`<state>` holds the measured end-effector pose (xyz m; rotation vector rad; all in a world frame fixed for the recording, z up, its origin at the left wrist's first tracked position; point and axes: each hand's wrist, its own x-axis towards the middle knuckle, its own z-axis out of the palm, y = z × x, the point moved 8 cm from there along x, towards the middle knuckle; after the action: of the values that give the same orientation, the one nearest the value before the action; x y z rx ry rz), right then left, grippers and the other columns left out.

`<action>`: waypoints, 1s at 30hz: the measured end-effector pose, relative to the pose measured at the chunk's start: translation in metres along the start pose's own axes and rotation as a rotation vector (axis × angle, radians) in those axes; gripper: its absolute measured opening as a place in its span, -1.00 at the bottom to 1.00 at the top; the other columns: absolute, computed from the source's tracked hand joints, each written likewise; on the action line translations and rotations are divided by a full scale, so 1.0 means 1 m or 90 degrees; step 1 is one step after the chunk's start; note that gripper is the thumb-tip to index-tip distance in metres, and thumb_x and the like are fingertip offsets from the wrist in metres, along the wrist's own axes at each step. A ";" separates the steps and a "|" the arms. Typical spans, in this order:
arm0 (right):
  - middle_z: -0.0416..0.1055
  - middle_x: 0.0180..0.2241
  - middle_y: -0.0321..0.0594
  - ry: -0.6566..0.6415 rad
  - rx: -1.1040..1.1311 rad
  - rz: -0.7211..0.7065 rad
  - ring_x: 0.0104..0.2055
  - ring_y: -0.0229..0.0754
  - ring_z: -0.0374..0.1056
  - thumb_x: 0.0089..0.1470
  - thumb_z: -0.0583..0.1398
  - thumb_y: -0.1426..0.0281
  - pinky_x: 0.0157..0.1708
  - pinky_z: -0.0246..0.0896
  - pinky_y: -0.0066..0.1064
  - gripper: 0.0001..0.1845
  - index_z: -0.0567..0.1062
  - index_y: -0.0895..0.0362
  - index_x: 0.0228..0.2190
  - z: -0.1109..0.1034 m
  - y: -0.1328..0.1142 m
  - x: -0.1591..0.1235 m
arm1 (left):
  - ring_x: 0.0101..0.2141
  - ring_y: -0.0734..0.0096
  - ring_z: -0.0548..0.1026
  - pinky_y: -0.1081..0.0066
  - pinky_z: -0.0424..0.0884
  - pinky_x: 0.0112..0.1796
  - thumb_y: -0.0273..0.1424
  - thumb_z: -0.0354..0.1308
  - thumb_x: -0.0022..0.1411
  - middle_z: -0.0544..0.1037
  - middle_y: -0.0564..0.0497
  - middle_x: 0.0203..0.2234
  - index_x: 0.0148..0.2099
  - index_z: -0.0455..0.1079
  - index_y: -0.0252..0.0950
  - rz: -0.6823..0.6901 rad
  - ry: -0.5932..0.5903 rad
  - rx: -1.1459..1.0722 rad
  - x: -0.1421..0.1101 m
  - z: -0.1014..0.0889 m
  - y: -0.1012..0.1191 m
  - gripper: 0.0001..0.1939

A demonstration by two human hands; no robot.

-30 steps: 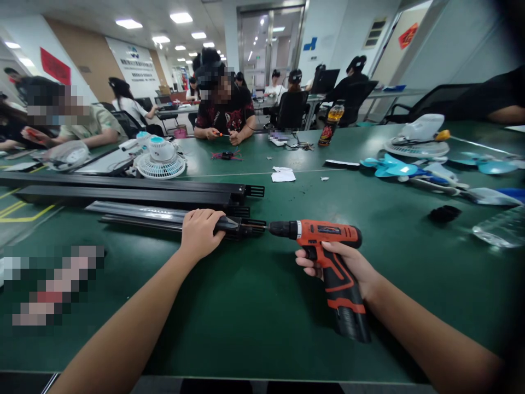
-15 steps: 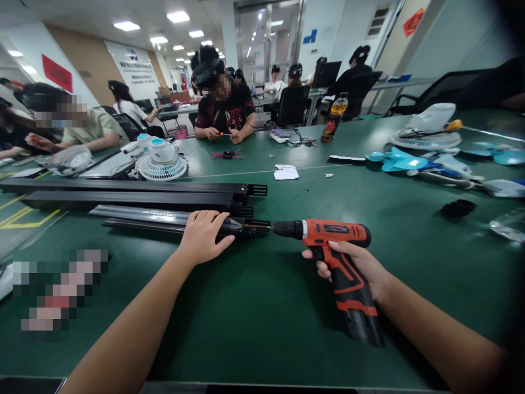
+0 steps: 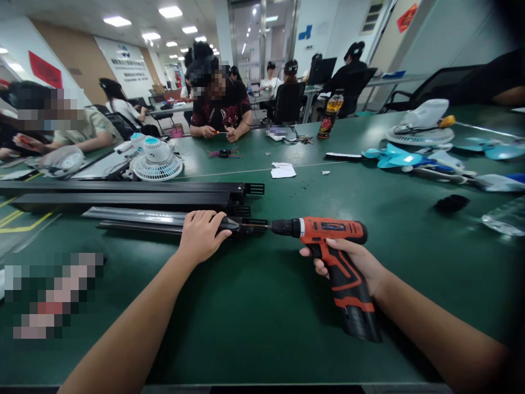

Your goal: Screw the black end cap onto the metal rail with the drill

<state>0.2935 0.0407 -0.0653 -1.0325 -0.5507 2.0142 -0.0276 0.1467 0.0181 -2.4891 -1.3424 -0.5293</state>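
Observation:
My right hand [image 3: 353, 262] grips the handle of an orange and black cordless drill [image 3: 332, 241], held level over the green table [image 3: 254, 312]. The drill's bit points left into the ridged end [image 3: 252, 225] of a long black rail [image 3: 143, 219] lying on the table. My left hand [image 3: 200, 235] presses down on that rail just behind its end, fingers curled over it.
Two longer black rails [image 3: 123, 194] lie just behind. Farther back are a small white fan [image 3: 156, 161], paper scraps [image 3: 283, 171], a bottle [image 3: 328, 121], blue fan blades [image 3: 394, 158] and a black cap [image 3: 451, 203]. Several people sit at the far side.
My hands, the drill and the rail hold nearly the same pose. The view has shifted slightly, and my left fingers have spread a little along the rail.

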 end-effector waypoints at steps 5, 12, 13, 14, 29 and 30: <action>0.64 -0.43 -0.10 -0.001 0.030 0.021 -0.43 -0.16 0.48 0.19 0.37 0.23 -0.47 0.42 -0.42 -0.64 0.68 0.20 -0.07 0.003 0.001 -0.002 | 0.07 -0.11 0.54 -0.05 0.32 0.14 0.04 0.01 0.56 0.66 -0.20 0.05 0.23 0.50 -0.16 0.005 0.000 0.011 0.001 0.001 0.000 -0.50; 0.62 -0.46 -0.12 -0.010 0.050 0.023 -0.43 -0.17 0.43 0.19 0.36 0.25 -0.44 0.44 -0.42 -0.66 0.66 0.20 -0.08 0.006 -0.002 -0.003 | -0.01 -0.11 0.57 -0.05 0.36 0.07 0.03 0.01 0.55 0.68 -0.21 -0.01 0.19 0.53 -0.20 0.015 -0.006 0.023 0.001 -0.006 0.006 -0.49; 0.61 -0.47 -0.12 -0.011 0.053 0.028 -0.44 -0.17 0.42 0.20 0.36 0.23 -0.45 0.43 -0.42 -0.67 0.67 0.20 -0.09 0.006 -0.001 -0.003 | -0.03 -0.10 0.57 -0.05 0.37 0.06 0.03 0.02 0.54 0.68 -0.20 -0.02 0.18 0.53 -0.21 0.015 -0.004 0.022 0.001 -0.007 0.007 -0.49; 0.60 -0.48 -0.12 -0.012 0.055 0.034 -0.45 -0.17 0.42 0.20 0.35 0.23 -0.46 0.43 -0.42 -0.67 0.67 0.20 -0.11 0.006 -0.001 -0.003 | -0.05 -0.10 0.57 -0.05 0.37 0.05 0.03 0.02 0.53 0.68 -0.20 -0.04 0.17 0.54 -0.22 0.016 -0.002 0.020 0.001 -0.008 0.007 -0.49; 0.57 -0.52 -0.17 -0.028 0.048 0.012 -0.46 -0.20 0.43 0.16 0.39 0.25 -0.51 0.39 -0.49 -0.64 0.67 0.23 -0.09 0.003 0.001 -0.002 | -0.11 -0.08 0.59 -0.02 0.41 -0.03 0.08 -0.03 0.52 0.68 -0.17 -0.10 0.12 0.55 -0.27 0.045 0.048 -0.005 0.001 -0.012 0.006 -0.42; 0.56 -0.52 -0.18 -0.033 0.040 0.010 -0.46 -0.20 0.43 0.16 0.40 0.24 -0.51 0.39 -0.49 -0.63 0.67 0.22 -0.09 0.003 0.001 -0.002 | -0.11 -0.07 0.59 -0.02 0.41 -0.02 0.08 -0.03 0.52 0.68 -0.16 -0.10 0.12 0.55 -0.27 0.045 0.051 -0.006 0.001 -0.012 0.007 -0.42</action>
<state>0.2912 0.0386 -0.0628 -0.9515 -0.5051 2.0636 -0.0241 0.1389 0.0287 -2.4852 -1.2200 -0.6138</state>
